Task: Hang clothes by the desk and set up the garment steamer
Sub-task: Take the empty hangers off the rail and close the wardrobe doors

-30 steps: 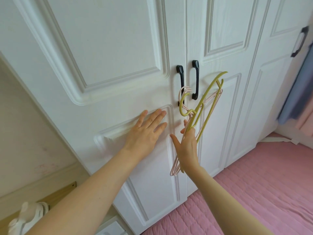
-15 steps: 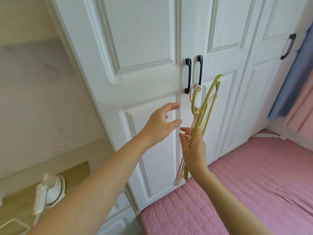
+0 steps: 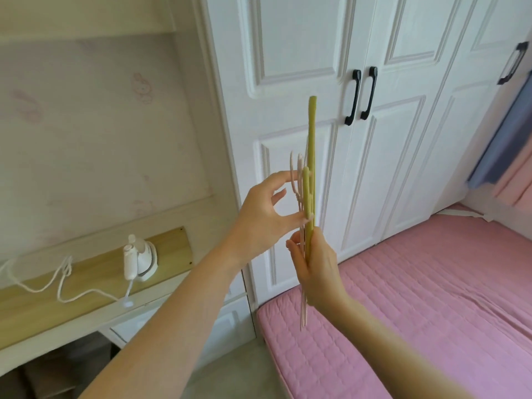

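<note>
My right hand grips a bunch of hangers edge-on: a green hanger standing upright and thin pink hangers beside it. My left hand pinches the pink hangers' hooks between thumb and fingertips, just left of the green one. A small white garment steamer stands on the wooden desk at the left, its white cord trailing across the desktop.
White wardrobe doors with black handles are shut behind the hangers. A pink quilted mattress fills the right. Blue and pink fabric hangs at the far right. Wallpapered wall above the desk.
The view has swung left, bringing the desk and steamer further into sight. My left hand left the door and now pinches the pink hangers. The hangers turned edge-on.
</note>
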Available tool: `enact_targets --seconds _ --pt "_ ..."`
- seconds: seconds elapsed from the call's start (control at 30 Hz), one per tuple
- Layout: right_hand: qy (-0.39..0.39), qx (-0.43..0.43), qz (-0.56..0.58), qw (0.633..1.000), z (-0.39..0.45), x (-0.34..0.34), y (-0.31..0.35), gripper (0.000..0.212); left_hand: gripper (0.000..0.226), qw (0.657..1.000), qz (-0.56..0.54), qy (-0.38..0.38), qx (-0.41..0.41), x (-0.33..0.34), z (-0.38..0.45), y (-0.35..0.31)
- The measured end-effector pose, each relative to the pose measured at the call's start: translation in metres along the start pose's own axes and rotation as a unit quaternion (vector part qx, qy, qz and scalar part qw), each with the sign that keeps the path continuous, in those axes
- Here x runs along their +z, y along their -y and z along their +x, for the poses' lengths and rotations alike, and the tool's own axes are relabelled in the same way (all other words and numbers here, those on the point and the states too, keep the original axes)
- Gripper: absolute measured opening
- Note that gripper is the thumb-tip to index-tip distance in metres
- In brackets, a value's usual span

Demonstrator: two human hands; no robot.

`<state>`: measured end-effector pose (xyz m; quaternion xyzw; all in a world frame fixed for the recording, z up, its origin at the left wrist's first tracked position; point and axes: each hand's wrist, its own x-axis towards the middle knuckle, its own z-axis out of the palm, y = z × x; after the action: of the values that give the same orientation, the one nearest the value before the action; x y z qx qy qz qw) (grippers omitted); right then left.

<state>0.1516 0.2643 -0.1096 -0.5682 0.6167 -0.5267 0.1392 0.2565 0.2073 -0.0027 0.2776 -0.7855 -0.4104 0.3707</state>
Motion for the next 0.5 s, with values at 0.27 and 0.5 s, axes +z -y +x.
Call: enact_targets --seconds 0.27,0.5 --pt "0.077 -0.029 0.018 0.996 -0.049 0.048 0.029 0.008 0.058 0.997 -0.030 -0.037 -0.064 -0.046 -0.085 0.002" --pt "0.170 0.035 0.066 0.983 -0.085 0.092 0.043 0.014 0.038 0.975 -0.151 -0.109 -0.124 -0.077 -0.139 0.008"
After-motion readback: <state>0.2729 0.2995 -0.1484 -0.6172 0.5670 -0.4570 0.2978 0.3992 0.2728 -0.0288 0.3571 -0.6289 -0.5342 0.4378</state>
